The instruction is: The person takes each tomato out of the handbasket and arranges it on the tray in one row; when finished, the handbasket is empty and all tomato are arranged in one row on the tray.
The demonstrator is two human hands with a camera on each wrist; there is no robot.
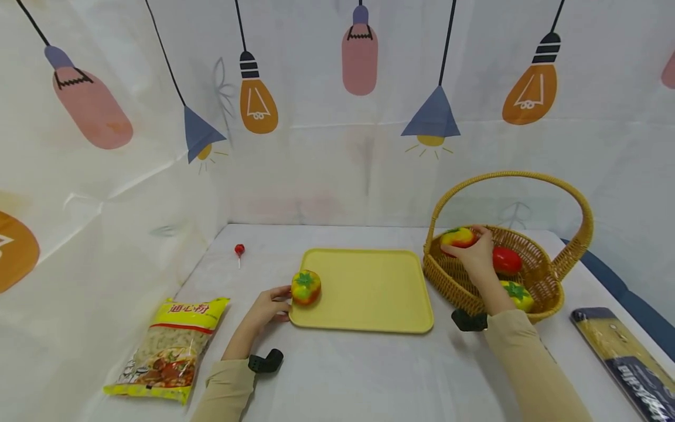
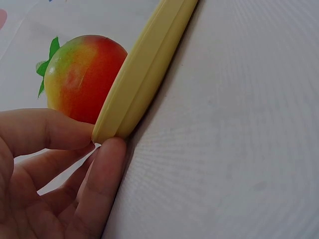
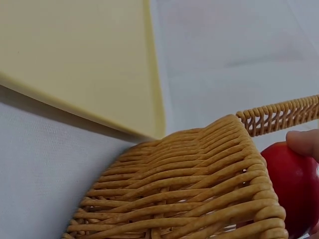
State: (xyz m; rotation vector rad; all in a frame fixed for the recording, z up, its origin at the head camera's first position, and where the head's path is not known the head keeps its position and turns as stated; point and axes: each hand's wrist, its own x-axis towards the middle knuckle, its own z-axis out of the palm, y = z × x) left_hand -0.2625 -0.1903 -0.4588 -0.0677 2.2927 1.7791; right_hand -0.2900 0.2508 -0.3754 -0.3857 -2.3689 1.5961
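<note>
My left hand (image 1: 269, 308) is at the left edge of a yellow tray (image 1: 369, 293). In the left wrist view its thumb and fingers pinch the tray's corner. Just inside that edge a red-and-yellow tomato-like fruit (image 1: 306, 287) with green leaves sits on the tray, close to the thumb. Over the left part of a wicker basket (image 1: 459, 287), my right hand (image 1: 477, 255) grips a yellow-and-red fruit (image 1: 457, 237). The right wrist view shows the thumb on this fruit's red side (image 3: 291, 184), partly hidden by the basket rim.
Inside the basket lie a red fruit (image 1: 506, 261) and a yellow fruit with green leaves (image 1: 517, 295); its tall handle (image 1: 511, 174) arches above. A pasta bag (image 1: 171, 351) and red lollipop (image 1: 239, 250) lie left. A dark-and-gold packet (image 1: 622, 357) lies right.
</note>
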